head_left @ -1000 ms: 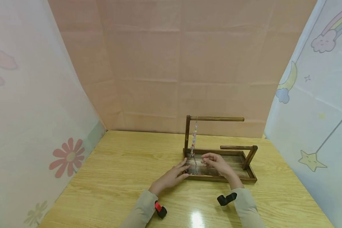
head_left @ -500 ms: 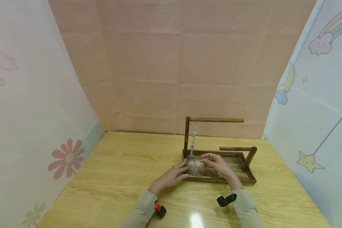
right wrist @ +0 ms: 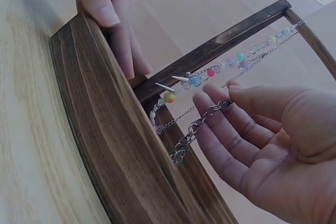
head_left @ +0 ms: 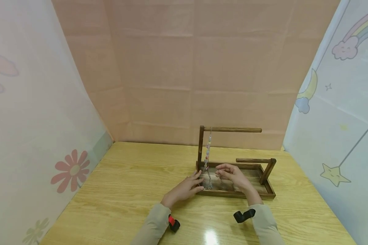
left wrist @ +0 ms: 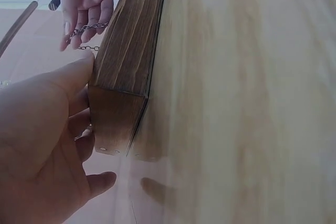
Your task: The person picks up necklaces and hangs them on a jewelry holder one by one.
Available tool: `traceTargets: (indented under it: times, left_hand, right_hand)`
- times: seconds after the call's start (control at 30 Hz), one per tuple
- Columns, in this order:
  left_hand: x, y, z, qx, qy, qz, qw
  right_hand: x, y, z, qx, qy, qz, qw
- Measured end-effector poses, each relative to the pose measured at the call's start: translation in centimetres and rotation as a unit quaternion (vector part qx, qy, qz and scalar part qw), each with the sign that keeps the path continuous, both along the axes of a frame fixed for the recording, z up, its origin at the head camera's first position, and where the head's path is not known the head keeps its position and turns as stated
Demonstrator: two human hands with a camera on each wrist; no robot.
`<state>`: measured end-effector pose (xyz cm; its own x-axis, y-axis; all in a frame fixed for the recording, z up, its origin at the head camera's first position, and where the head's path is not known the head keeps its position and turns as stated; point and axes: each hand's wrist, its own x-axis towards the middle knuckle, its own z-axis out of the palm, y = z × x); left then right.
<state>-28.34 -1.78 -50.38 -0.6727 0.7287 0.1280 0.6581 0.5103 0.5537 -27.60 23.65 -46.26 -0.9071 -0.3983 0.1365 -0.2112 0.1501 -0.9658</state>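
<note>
In the head view my right hand (head_left: 235, 177) is raised over the tray (head_left: 227, 194), its thumb and fingertips pinching the end of a dark metal chain (right wrist: 198, 123). The rest of that chain drops down behind the tray's front wall, partly hidden in the right wrist view. My left hand (head_left: 184, 190) rests at the tray's left end, fingers spread, fingertips over the wall. A beaded necklace (right wrist: 195, 81) with colourful beads and pointed silver charms hangs from the upper bar (head_left: 233, 129), its lower end reaching into the tray beside the left post.
The dark wooden stand has a tall left post (head_left: 200, 144) and a shorter right post (head_left: 268, 172) with a lower bar (head_left: 253, 160) pointing left. All of it stands on a light wood table (head_left: 141, 177). Patterned cloth surrounds the table at the back and sides.
A length of chain now shows below the right fingertips, where it was hardly visible before. Both hands stay nearly in place; the head view has tilted slightly.
</note>
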Motion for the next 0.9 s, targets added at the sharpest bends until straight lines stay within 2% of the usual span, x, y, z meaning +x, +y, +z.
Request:
traceTargets:
  times: [0.2, 0.53, 0.9]
  left_hand:
    - [0.0, 0.0, -0.2, 0.000, -0.004, 0.003, 1.0000]
    - [0.0, -0.1, -0.1, -0.001, -0.011, 0.005, 0.9999]
    - [-0.1, -0.2, -0.3, 0.006, -0.015, -0.006, 0.9999]
  right_hand:
    - [0.1, -0.2, 0.1, -0.010, 0.016, 0.009, 1.000]
    - [0.3, -0.7, 1.3, -0.011, -0.003, -0.035, 0.999]
    - [0.2, -0.7, 1.5, -0.024, 0.033, -0.014, 0.999]
